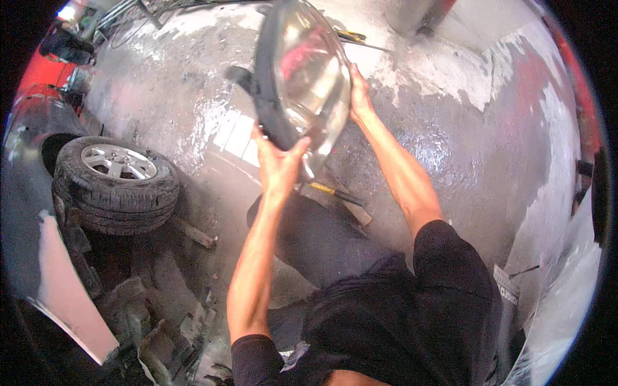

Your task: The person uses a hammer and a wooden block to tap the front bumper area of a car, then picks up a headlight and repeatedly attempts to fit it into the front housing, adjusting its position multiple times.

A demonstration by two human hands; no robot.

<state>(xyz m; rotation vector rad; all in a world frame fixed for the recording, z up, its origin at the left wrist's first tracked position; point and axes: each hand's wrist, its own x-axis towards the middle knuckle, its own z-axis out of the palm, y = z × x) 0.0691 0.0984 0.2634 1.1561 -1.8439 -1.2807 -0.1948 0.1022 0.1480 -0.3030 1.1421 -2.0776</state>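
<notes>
A large car headlight (315, 77) with a clear lens and a black housing is held up in front of me, its long side upright and slightly blurred. My left hand (280, 161) grips its lower end, with the thumb and fingers spread around the edge. Along the lens's right edge, my right hand (360, 96) is closed on it; most of those fingers are hidden behind the headlight. A black bracket tab sticks out from the housing on the left.
At left, a wheel with a worn tyre (119, 199) is beside a dark car body. A yellow-and-black handled tool (335, 192) lies on the floor below the headlight. Broken panels (161, 347) are heaped at lower left, near a pinkish panel (74, 296). Another tool (351, 35) lies farther off.
</notes>
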